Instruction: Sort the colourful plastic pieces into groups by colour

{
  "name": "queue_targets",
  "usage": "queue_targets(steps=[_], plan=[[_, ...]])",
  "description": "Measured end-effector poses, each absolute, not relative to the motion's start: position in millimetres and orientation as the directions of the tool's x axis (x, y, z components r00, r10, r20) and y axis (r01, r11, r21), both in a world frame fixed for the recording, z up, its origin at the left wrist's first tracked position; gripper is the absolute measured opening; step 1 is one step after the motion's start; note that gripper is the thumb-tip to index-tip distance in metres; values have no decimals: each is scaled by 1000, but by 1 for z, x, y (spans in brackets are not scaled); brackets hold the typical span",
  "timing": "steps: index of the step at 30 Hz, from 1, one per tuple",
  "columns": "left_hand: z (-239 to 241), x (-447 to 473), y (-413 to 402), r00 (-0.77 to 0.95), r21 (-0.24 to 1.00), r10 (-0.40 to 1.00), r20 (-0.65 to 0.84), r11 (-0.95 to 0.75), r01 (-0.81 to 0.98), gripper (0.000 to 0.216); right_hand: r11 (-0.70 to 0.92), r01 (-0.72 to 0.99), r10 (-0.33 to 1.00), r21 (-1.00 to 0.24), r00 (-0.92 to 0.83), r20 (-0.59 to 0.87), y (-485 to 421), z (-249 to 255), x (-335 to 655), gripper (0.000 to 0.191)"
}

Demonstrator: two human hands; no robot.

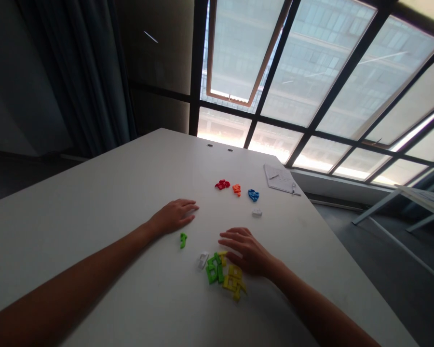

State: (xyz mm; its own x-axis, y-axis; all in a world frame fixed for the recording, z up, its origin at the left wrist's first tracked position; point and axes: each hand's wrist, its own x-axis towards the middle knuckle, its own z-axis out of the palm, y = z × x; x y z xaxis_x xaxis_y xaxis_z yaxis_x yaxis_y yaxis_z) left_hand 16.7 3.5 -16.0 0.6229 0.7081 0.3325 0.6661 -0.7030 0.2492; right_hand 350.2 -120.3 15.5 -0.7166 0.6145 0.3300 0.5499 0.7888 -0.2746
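My left hand (172,215) lies on the white table with its fingers stretched out and nothing in them. Just below it sits a single green plastic piece (183,240). My right hand (248,249) is open, its fingers spread beside a loose pile. In that pile are several green pieces (212,273) and several yellow pieces (230,283), some overlapping. One white piece (203,260) touches or nearly touches the pile's left side. Farther off are small clusters of red pieces (223,184), orange pieces (237,190) and blue pieces (253,194), with another white piece (256,212) nearer my right hand.
Sheets of paper (280,178) with pens on them lie at the table's right edge. Two dark round fittings (210,145) are set in the far end of the table (137,168). Beyond stand large windows, a dark curtain (83,72) and, at right, another table (419,193).
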Motion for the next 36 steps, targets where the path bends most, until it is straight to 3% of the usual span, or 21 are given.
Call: queue_targets(steps=[5, 9, 14, 19, 26, 36], plan=[[-14, 17, 2, 620, 256, 724, 303, -689, 678, 40, 788, 463, 592, -407, -752, 290, -132, 18, 335, 40], [-13, 17, 2, 625, 256, 723, 294, -689, 678, 41, 801, 452, 570, -392, -775, 273, -134, 22, 334, 45], [-12, 17, 0, 615, 251, 729, 301, -683, 686, 41, 846, 419, 478, -328, -870, 120, -142, 29, 323, 65], [-14, 17, 1, 618, 241, 720, 317, -691, 681, 41, 797, 571, 600, -195, -784, 158, -137, 28, 328, 53], [-17, 16, 5, 631, 241, 713, 305, -699, 673, 41, 604, 797, 767, -22, -573, 290, -98, 14, 377, 34], [-18, 16, 6, 634, 233, 708, 312, -704, 671, 41, 373, 925, 825, 74, -367, 431, -82, 0, 430, 23]])
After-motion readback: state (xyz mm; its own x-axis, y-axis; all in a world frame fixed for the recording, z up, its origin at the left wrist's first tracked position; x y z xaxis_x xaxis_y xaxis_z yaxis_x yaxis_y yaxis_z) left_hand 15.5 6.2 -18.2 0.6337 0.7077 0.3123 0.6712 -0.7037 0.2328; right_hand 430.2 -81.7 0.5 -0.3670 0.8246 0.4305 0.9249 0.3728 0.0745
